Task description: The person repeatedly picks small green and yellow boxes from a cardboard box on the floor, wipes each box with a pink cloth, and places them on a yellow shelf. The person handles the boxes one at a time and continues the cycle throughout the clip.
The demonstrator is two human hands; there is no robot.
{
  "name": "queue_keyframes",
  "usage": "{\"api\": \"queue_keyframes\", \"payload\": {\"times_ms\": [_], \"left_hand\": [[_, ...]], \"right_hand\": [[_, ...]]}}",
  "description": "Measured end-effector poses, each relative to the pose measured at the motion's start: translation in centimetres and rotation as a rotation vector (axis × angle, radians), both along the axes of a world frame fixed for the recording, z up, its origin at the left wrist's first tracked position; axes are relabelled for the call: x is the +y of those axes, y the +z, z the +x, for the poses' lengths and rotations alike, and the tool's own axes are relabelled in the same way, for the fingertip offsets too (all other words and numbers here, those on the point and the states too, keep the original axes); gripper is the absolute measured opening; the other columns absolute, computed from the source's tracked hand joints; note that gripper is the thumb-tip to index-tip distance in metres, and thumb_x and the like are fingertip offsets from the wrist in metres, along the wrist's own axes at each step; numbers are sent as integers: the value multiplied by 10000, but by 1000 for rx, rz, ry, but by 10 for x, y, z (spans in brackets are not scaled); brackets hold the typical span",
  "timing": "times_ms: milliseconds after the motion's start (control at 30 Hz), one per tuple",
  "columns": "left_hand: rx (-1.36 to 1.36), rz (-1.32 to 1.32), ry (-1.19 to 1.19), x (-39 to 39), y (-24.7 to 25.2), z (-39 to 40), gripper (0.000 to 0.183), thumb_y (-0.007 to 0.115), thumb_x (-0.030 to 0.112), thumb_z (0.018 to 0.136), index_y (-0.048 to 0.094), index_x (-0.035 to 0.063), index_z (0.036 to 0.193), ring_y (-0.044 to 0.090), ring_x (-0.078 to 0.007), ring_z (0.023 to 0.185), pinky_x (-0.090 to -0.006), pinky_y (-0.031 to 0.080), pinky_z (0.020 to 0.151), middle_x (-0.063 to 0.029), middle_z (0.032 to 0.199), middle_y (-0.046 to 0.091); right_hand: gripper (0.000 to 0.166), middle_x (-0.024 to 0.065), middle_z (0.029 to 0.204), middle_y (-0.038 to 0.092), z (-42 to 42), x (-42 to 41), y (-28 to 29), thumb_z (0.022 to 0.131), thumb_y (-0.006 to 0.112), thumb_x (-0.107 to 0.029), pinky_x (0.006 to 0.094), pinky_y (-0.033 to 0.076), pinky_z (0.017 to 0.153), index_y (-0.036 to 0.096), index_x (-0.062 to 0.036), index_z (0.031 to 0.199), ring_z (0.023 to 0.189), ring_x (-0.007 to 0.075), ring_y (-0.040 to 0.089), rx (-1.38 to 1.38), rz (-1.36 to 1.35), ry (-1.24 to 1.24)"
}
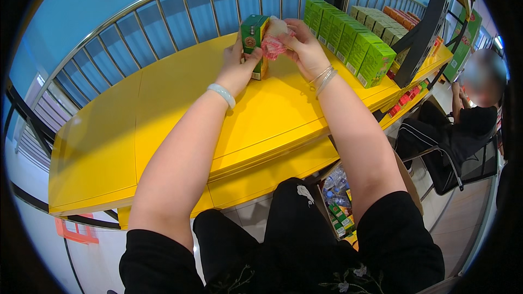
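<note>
My left hand (241, 63) grips a dark green and yellow drink carton (251, 34) and holds it upright over the yellow shelf board (171, 118). In my right hand (300, 45) is a crumpled pink and white cloth (274, 43), right against the carton's right side. The fingertips behind the carton and the cloth are partly hidden. Just right of my right hand, bright green cartons (347, 41) stand in a close row on the same board.
Pale green cartons (382, 24) and orange ones (402, 17) stand beyond the green row, past a black rack post (425, 28). A metal railing (209, 8) runs behind. Below right, a cardboard box (331, 212) holds bottles and cartons. A person (457, 126) sits at the right.
</note>
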State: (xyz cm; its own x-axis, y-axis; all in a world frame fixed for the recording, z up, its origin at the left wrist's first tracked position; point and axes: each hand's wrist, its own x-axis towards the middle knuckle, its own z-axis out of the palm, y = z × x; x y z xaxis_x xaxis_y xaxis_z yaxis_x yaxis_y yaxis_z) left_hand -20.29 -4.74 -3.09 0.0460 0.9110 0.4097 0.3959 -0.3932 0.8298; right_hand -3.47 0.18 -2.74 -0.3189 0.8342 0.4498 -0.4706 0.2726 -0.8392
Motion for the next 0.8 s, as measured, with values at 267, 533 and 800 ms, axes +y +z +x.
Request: {"api": "queue_keyframes", "payload": {"times_ms": [267, 533, 800], "left_hand": [[-211, 56, -118, 9, -13, 3, 533, 372, 164, 929, 105, 118, 1387, 427, -198, 1107, -283, 364, 906, -113, 1268, 389], [-177, 1, 121, 3, -5, 5, 692, 680, 229, 751, 294, 57, 1299, 463, -251, 992, -291, 399, 856, -173, 1107, 428], [-177, -45, 38, -3, -2, 6, 675, 687, 215, 745, 322, 73, 1294, 493, -210, 1007, -296, 407, 840, -124, 1092, 514]], "right_hand": [[202, 14, 859, 546, 4, 9, -5, 781, 625, -121, 208, 456, 685, 523, -55, 942, 806, 98, 551, -157, 31, -44], [214, 28, 748, 545, 2, 23, -18, 707, 655, -158, 223, 420, 627, 550, -20, 833, 681, 115, 504, -694, 163, -228], [246, 69, 875, 563, 8, 2, 5, 732, 620, -52, 259, 483, 696, 521, -36, 957, 824, 157, 581, 98, -73, 57]]}}
